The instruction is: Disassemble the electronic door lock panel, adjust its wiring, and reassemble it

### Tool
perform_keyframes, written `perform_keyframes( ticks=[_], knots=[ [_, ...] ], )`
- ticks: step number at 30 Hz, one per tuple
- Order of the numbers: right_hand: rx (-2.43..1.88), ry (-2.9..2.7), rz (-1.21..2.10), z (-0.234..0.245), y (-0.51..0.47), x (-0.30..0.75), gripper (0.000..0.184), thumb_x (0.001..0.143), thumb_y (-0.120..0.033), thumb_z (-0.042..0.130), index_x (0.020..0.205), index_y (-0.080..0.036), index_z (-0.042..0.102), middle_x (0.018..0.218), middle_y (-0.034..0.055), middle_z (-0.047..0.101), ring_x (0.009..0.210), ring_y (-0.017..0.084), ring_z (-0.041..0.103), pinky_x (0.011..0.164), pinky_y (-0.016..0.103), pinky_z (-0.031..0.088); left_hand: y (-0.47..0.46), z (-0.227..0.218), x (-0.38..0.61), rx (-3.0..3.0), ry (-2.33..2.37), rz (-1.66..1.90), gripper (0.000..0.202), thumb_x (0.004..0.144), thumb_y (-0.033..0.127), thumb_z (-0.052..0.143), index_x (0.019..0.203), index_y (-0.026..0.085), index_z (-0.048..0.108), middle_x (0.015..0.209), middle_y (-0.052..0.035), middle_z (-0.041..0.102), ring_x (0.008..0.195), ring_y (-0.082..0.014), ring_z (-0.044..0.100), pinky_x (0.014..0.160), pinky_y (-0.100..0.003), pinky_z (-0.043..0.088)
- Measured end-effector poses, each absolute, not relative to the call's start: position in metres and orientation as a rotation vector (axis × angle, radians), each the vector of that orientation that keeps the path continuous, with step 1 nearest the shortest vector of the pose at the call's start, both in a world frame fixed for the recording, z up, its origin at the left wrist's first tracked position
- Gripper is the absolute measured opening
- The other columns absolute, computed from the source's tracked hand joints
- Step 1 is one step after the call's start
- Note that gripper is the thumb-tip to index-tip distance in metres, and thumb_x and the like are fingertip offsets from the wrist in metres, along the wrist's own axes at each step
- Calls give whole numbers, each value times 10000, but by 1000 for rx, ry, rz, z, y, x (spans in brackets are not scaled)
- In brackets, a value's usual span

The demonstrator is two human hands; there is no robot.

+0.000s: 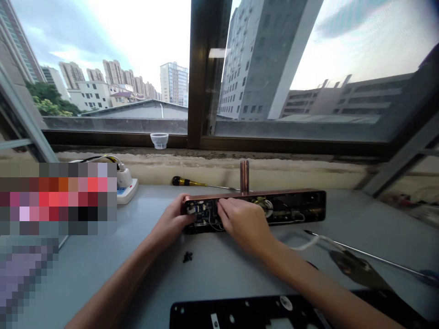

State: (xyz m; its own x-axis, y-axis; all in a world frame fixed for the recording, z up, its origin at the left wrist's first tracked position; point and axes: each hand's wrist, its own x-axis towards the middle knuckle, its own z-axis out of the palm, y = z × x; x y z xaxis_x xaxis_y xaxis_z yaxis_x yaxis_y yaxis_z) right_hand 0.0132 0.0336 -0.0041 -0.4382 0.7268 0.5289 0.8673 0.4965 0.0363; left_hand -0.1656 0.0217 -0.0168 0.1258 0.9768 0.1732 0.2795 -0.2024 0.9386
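A long copper-coloured housing (310,205) lies on the grey table with its open black inside facing me. My left hand (174,218) grips its left end, thumb on the front and fingers behind. Inside that end sits a circuit board (202,214) with thin wires. My right hand (245,224) reaches into the housing just right of the board, its fingers bent together; their tips and anything between them are hidden. A round copper post (244,177) rises from the housing's back side. Small black screws (187,257) lie in a heap in front of the housing.
A yellow-handled screwdriver (187,181) lies behind the housing, and a long-shafted one (373,256) at right. A black panel (202,313) with holes fills the front edge. A power strip (130,192) stands left; a clear cup (159,141) is on the windowsill. The far left is blurred out.
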Motion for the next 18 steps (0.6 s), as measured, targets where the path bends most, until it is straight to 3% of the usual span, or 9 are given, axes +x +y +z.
perform_keyframes(
  ticks=[8, 18],
  knots=[
    [-1229, -2271, -487, -10, 35, 11, 248, 824, -121, 395, 656, -145, 576, 624, 54, 618, 550, 133, 534, 517, 267, 229, 21, -13, -166, 1571, 1201, 1084, 331, 625, 145, 524, 954, 180, 502, 871, -3, 590, 850, -195, 517, 749, -301, 399],
    [-1178, -2300, -390, -5, 38, 17, 193, 851, -172, 435, 723, -158, 579, 666, 26, 621, 560, 152, 562, 512, 260, 292, 21, -11, -168, 1549, 1215, 1091, 378, 614, 137, 542, 990, 173, 517, 947, -8, 614, 924, -208, 524, 804, -308, 394]
  ],
)
